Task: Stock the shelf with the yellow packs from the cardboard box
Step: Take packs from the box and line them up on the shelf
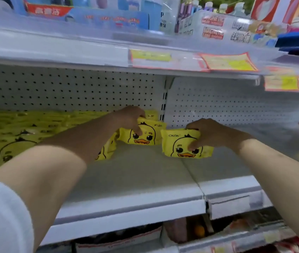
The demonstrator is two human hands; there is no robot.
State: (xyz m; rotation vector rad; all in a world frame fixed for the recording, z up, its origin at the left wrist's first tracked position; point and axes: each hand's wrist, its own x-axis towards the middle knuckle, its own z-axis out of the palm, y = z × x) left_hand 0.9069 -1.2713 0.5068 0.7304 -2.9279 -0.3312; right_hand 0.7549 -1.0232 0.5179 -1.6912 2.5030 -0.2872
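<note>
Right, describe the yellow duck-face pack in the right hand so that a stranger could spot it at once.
On the white metal shelf with the perforated back panel, yellow duck-printed packs crowd the left side. Go right, past the pack that the left hand grips. The wanted pack is furthest right, pinched in the right hand, with bare shelf beyond it.

A soft white fabric sleeve [0, 216] ends near the person's left elbow; from there to the left hand [128, 115] the arm is bare. The right forearm [280, 168] and right hand [212, 133] are bare too.
</note>
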